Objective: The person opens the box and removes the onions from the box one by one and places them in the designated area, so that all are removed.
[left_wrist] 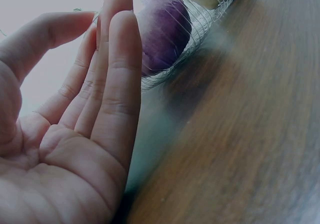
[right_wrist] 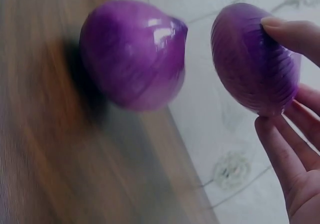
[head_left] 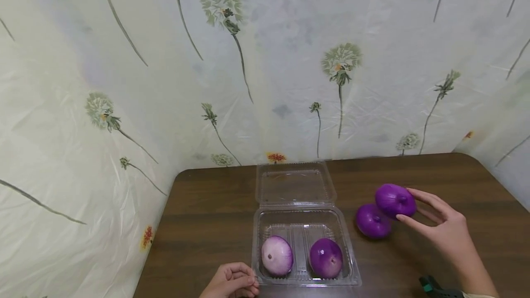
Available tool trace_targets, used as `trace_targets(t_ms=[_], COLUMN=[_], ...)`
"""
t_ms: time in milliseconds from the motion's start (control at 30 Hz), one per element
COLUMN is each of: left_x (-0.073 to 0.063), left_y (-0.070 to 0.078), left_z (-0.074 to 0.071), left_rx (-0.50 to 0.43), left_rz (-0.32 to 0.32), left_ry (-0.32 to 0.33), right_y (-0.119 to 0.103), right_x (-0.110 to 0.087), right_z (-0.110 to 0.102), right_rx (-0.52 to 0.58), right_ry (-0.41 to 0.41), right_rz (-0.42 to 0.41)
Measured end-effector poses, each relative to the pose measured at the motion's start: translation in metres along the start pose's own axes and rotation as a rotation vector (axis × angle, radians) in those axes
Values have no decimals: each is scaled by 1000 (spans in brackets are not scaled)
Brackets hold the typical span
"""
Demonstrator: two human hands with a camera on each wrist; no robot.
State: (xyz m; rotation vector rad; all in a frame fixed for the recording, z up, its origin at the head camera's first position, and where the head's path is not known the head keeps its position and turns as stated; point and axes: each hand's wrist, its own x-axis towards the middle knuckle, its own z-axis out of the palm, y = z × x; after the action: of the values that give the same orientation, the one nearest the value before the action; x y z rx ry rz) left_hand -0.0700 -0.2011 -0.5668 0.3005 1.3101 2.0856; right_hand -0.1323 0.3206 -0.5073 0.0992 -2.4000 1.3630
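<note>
My right hand (head_left: 445,224) holds a purple onion (head_left: 395,200) between thumb and fingers, raised over the right part of the table. Another purple onion (head_left: 373,221) sits on the table just under and left of it; the right wrist view shows this onion (right_wrist: 132,56) beside the held onion (right_wrist: 252,58). An open clear plastic container (head_left: 306,281) stands in front of me with two onions inside: a pale one (head_left: 277,255) at left and a purple one (head_left: 325,258) at right. With thumb and fingertips, my left hand (head_left: 233,280) pinches the container's front left corner.
The container's lid (head_left: 296,183) lies folded back toward the wall. A brown wooden table (head_left: 207,224) carries everything, and a dandelion-patterned sheet (head_left: 281,68) hangs behind and to its left. A dark strap (head_left: 439,289) is by my right wrist.
</note>
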Motion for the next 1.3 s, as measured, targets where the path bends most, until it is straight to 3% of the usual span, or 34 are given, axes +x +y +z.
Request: trace_targets(t_ms=[267, 500, 1100, 1300], left_x=[0, 0, -1, -1], left_y=[-1, -1, 0, 1], left_z=[-1, -2, 1, 1], left_rx=[11, 16, 4, 3], left_rz=[-4, 3, -16, -9], left_ry=[3, -5, 10, 6], right_y=[22, 42, 65, 70], right_x=[-5, -13, -20, -21], right_z=[-14, -24, -30, -26], right_rx=[15, -4, -80, -85], right_ry=[-24, -97, -88, -62], right_rz=[128, 182, 139, 69])
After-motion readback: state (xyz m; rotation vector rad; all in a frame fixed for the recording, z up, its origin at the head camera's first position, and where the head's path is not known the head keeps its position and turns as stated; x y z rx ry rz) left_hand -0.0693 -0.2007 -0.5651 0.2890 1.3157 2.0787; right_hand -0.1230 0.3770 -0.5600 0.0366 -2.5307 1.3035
